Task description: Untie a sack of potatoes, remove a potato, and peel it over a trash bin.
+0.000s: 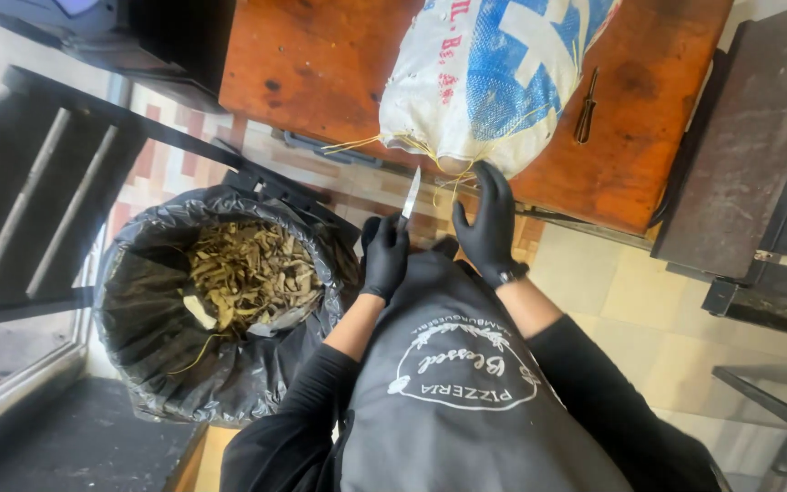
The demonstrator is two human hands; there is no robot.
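The left hand [384, 255] in a black glove has its fingers clamped on a knife [409, 196], blade pointing up at the sack [494, 77]. The right hand [487, 223] reaches with fingers apart to the sack's tied end, right beside the blade (very close!). A slip could cut the glove. The sack lies on the orange worktop [321, 64]; cut wide, it might spill past the bin [220, 310].
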